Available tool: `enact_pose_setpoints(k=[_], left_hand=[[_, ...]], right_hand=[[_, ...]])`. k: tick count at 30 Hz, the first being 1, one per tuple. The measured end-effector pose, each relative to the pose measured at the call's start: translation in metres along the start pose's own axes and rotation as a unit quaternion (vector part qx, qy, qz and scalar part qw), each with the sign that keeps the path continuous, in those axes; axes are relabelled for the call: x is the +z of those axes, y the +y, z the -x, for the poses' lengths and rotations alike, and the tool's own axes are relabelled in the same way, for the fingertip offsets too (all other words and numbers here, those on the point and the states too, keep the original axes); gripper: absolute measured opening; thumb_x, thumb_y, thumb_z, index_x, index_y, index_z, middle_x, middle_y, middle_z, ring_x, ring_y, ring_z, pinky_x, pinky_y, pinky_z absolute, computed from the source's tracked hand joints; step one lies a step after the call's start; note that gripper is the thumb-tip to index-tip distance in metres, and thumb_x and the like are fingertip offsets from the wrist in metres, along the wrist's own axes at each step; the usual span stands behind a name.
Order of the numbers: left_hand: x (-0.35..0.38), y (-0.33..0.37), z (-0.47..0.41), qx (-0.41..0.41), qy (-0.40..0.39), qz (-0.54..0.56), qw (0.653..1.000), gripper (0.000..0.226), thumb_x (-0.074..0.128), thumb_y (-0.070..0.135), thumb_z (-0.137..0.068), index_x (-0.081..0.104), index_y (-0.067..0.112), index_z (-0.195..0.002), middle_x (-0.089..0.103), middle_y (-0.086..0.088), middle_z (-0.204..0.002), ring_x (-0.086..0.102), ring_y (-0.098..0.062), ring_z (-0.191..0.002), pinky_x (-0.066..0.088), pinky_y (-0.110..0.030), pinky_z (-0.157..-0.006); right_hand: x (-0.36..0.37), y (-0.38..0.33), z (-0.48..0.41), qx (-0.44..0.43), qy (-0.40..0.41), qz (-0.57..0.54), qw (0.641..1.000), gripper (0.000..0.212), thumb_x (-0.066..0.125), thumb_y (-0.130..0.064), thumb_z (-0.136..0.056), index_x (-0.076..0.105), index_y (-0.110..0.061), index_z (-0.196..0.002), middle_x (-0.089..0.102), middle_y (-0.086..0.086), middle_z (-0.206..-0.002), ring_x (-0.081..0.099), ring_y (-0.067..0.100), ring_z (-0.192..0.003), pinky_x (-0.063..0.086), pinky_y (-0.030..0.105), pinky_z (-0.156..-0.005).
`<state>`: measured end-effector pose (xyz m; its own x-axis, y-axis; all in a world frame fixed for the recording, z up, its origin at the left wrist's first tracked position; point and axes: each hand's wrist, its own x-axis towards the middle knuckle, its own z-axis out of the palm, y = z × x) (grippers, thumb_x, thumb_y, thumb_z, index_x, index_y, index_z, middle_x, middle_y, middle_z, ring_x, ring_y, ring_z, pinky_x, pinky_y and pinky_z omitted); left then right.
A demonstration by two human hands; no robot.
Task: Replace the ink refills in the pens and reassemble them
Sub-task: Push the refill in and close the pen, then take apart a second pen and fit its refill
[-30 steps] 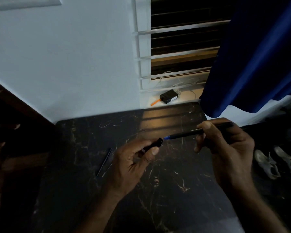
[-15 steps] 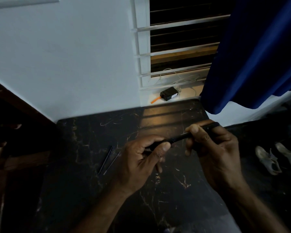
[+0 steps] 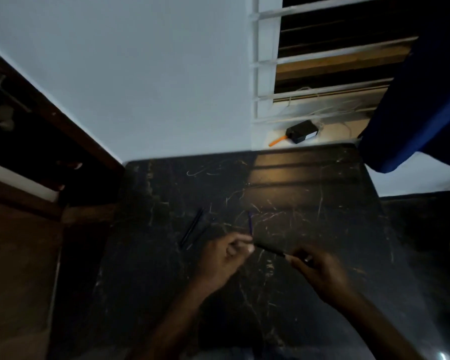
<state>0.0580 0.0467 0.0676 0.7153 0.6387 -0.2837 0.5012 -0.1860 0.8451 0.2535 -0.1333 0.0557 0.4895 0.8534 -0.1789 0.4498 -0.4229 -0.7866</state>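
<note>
On the dark, white-veined marble table point(image 3: 166, 255), thin dark refills point(image 3: 191, 229) lie left of the left hand point(image 3: 222, 258), whose fingertips pinch a slim blue refill point(image 3: 250, 224) standing up from them. Just right, the right hand point(image 3: 322, 274) is closed round a smooth black pen barrel point(image 3: 269, 248) slanting between both hands, blurred. Behind runs a pale wall point(image 3: 140, 87); a blue curtain point(image 3: 426, 100) overhangs the table's rounded far-right corner, which lies bare.

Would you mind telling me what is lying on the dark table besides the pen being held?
On the table, left of the left hand, lie thin dark refills. A blue refill shows above that hand; whether it rests there is unclear. Whatever lies under the hands and pen is hidden.
</note>
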Motion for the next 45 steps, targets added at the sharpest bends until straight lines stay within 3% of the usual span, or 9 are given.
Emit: enact_pose_setpoints(k=[5,10,12,19,26,31,35,39,45], left_hand=[[-0.035,-0.049,-0.008,-0.09,0.156,0.051,0.982,0.016,0.063,0.015,-0.1,0.069,0.029,-0.105,0.076,-0.002,-0.099,0.07,-0.013,-0.073,0.05,-0.018,-0.058],[-0.082,-0.094,-0.055,-0.129,0.209,-0.01,0.969,0.014,0.069,0.009,-0.095,0.07,0.023,-0.099,0.074,-0.002,-0.097,0.073,-0.027,-0.09,0.062,-0.043,-0.081],[-0.09,-0.107,-0.079,-0.124,0.223,-0.058,0.965,0.011,0.072,0.008,-0.092,0.072,0.018,-0.097,0.075,-0.005,-0.097,0.071,-0.023,-0.09,0.057,-0.035,-0.082],[-0.093,-0.128,-0.132,-0.111,0.152,-0.154,0.97,0.021,0.084,0.029,-0.082,0.072,0.018,-0.096,0.073,0.003,-0.087,0.067,-0.015,-0.079,0.048,-0.025,-0.065],[-0.093,-0.125,-0.14,-0.114,0.107,-0.229,0.961,0.015,0.081,0.035,-0.085,0.069,0.027,-0.09,0.072,0.009,-0.086,0.067,-0.013,-0.078,0.046,-0.025,-0.059],[-0.124,-0.069,-0.116,-0.115,0.206,0.093,0.967,0.011,0.078,0.024,-0.089,0.07,0.026,-0.096,0.077,0.0,-0.093,0.073,-0.008,-0.071,0.063,-0.033,-0.059],[-0.149,0.017,-0.061,-0.014,0.253,0.378,0.89,0.014,0.072,0.008,-0.094,0.072,0.007,-0.107,0.076,-0.007,-0.091,0.073,-0.012,-0.068,0.059,-0.027,-0.053],[-0.15,0.068,-0.012,0.058,0.235,0.461,0.854,0.017,0.074,0.014,-0.085,0.072,0.01,-0.101,0.078,-0.001,-0.085,0.074,-0.014,-0.068,0.059,-0.025,-0.056],[-0.151,0.094,0.015,0.134,0.16,0.5,0.84,0.022,0.076,0.016,-0.087,0.072,0.007,-0.107,0.074,-0.02,-0.096,0.071,-0.029,-0.08,0.056,-0.036,-0.065]], right_hand=[[0.059,0.034,-0.041,0.097,0.127,0.0,0.987,0.01,0.065,-0.035,-0.095,0.071,-0.029,-0.091,0.067,-0.007,-0.083,0.063,0.01,-0.075,0.046,0.029,-0.063],[0.09,0.033,-0.079,0.146,0.103,0.093,0.98,0.014,0.063,-0.032,-0.097,0.07,-0.021,-0.1,0.067,0.0,-0.085,0.06,0.015,-0.074,0.047,0.03,-0.061],[0.1,0.037,-0.091,0.175,0.097,0.128,0.971,0.016,0.063,-0.035,-0.096,0.069,-0.02,-0.098,0.068,0.004,-0.086,0.062,0.02,-0.074,0.043,0.029,-0.059],[0.115,0.033,-0.103,0.225,0.117,0.194,0.948,0.023,0.066,-0.044,-0.092,0.066,-0.022,-0.099,0.065,0.003,-0.093,0.061,0.019,-0.08,0.041,0.028,-0.061],[0.113,-0.009,-0.062,0.203,0.165,0.071,0.962,0.009,0.062,-0.035,-0.094,0.063,-0.031,-0.102,0.067,-0.005,-0.092,0.063,0.009,-0.078,0.056,0.036,-0.066],[0.125,-0.084,-0.04,0.125,0.123,-0.139,0.975,0.015,0.069,-0.013,-0.093,0.07,-0.029,-0.092,0.071,-0.005,-0.081,0.068,0.008,-0.072,0.055,0.029,-0.064],[0.123,-0.162,-0.044,0.109,0.046,-0.419,0.9,0.011,0.074,-0.02,-0.089,0.077,-0.015,-0.1,0.071,0.009,-0.082,0.064,0.022,-0.072,0.051,0.032,-0.062],[0.093,-0.239,-0.058,0.046,0.027,-0.624,0.78,0.039,0.08,-0.034,-0.083,0.07,-0.004,-0.104,0.066,0.015,-0.082,0.063,0.023,-0.066,0.049,0.033,-0.054],[0.052,-0.293,-0.066,-0.073,0.115,-0.589,0.796,0.026,0.07,-0.015,-0.085,0.068,0.005,-0.1,0.067,0.01,-0.072,0.059,0.02,-0.058,0.048,0.03,-0.048]])
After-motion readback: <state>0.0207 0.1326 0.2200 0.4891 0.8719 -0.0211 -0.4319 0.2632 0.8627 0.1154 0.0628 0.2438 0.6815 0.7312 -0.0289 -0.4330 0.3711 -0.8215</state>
